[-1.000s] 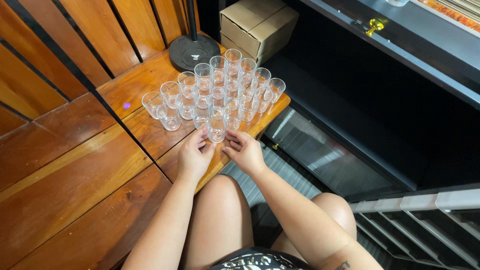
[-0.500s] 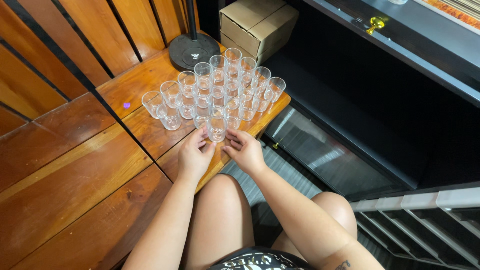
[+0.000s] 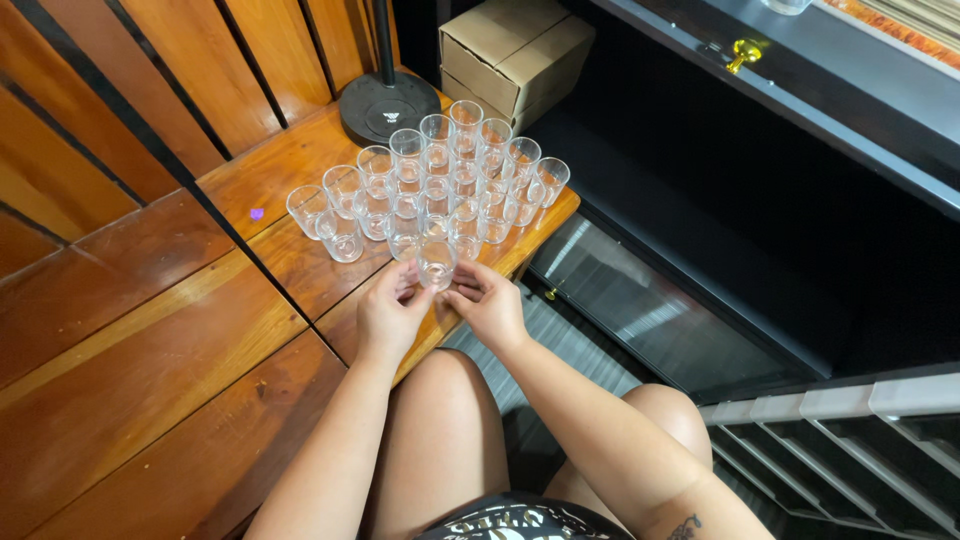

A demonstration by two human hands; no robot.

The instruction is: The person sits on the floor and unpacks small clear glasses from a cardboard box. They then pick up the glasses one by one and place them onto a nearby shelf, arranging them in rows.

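Note:
Several clear drinking glasses [image 3: 440,175] stand in a tight triangular cluster on a wooden ledge [image 3: 290,265]. The nearest glass [image 3: 436,263] stands at the cluster's front tip. My left hand [image 3: 392,315] touches its left side with the fingertips. My right hand [image 3: 490,303] touches its right side. Both hands cup this one glass between them, low on the ledge near its front edge. My bare knees show below the hands.
A round black stand base with a pole [image 3: 387,104] sits behind the glasses. A cardboard box [image 3: 515,55] lies at the back. Wooden slatted panels [image 3: 120,120] rise on the left. A dark cabinet with a gold knob [image 3: 742,53] is on the right.
Both hands have stayed around the front glass; only the fingers have shifted slightly. The glasses have not moved.

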